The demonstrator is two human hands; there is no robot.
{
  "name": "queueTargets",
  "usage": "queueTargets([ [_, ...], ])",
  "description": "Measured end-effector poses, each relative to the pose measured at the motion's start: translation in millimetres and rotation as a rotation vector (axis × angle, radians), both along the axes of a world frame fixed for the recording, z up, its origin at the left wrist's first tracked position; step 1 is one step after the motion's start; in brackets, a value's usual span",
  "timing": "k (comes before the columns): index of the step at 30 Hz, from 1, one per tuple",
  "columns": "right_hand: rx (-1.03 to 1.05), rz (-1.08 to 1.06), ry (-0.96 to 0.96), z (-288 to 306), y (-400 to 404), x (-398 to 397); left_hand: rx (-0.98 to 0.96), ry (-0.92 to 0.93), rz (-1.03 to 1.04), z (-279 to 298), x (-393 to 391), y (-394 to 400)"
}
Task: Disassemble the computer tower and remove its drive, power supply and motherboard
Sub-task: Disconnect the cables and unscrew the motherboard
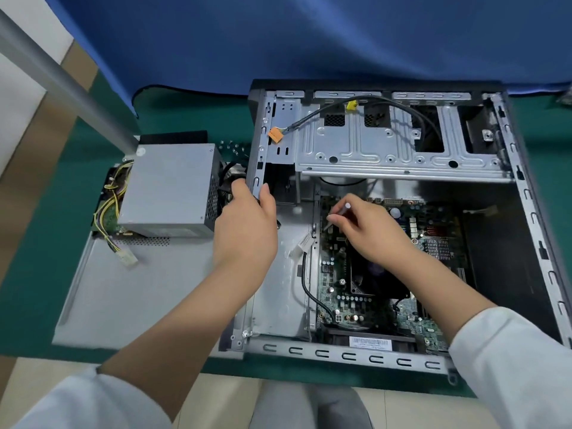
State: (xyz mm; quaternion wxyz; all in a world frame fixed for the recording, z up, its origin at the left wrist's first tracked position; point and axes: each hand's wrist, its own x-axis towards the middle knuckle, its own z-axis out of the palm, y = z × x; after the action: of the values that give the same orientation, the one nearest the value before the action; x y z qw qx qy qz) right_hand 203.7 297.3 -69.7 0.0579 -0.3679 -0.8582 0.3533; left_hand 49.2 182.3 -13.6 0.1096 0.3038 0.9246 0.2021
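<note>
The open computer tower (402, 162) lies on its side on a green mat. Its green motherboard (343, 274) sits inside at the bottom. My right hand (368, 230) holds a thin silver screwdriver (339, 213) with its tip down on the board's upper left corner. My left hand (247, 224) grips the left edge of the case frame (258, 168). The grey power supply (168, 187) with yellow and black wires stands outside the case, to the left, on the removed side panel (130, 292). No drive is visible in the metal bay.
A black cable with an orange plug (275, 136) and a yellow plug (351, 104) hangs over the drive cage. Several loose screws (233, 148) lie on the mat behind the power supply. A blue cloth (309, 41) covers the back. A grey pole (62, 78) slants at left.
</note>
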Motion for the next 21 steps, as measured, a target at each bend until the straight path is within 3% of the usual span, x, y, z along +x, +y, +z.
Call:
queueTargets([
  [21, 0.187, 0.070, -0.103, 5.8, -7.7, -5.9, 0.024, -0.018, 0.000, 1.9, 0.2, 1.7],
])
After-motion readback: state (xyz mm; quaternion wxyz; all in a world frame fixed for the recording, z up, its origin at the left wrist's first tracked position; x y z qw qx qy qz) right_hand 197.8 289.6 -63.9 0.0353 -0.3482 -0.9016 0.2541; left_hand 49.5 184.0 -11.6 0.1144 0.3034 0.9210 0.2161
